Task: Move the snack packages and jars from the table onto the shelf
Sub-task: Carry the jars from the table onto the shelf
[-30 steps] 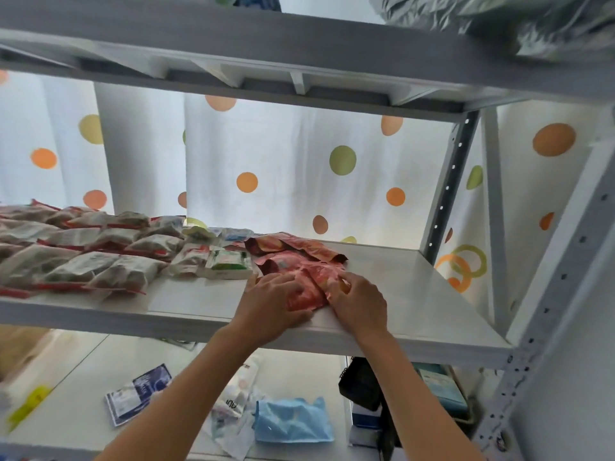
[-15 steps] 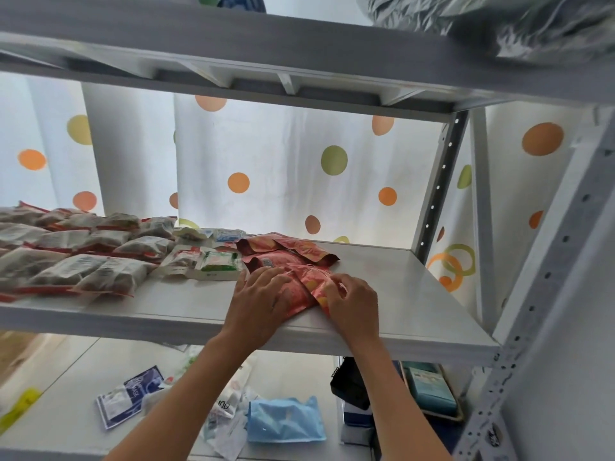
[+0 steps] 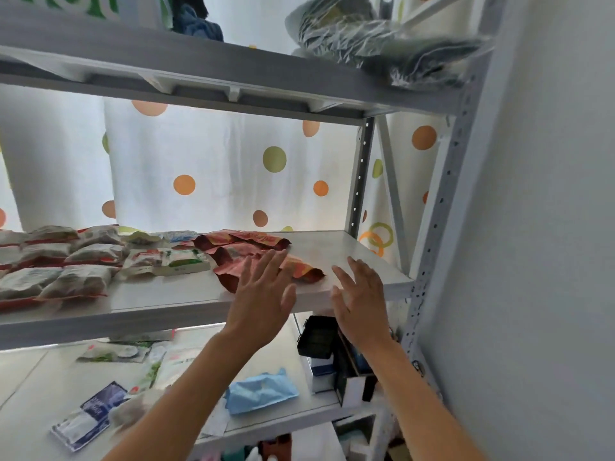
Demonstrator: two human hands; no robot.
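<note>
Two bare hands, left [image 3: 263,294] and right [image 3: 361,301], are raised with fingers spread and hold nothing, in front of the grey metal shelf [image 3: 186,294]. On the shelf just beyond them lie crinkled red-orange foil snack packets [image 3: 246,252]; left of these, clear red-edged snack bags [image 3: 60,261] in rows.

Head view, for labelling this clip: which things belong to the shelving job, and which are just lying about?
Job:
- red-orange foil snack packets
- clear snack bags with red edges
- white middle shelf board
- left hand, right hand, both open

Lying about:
- crumpled light-blue plastic bag
- black mesh basket
- polka-dot curtain
</note>
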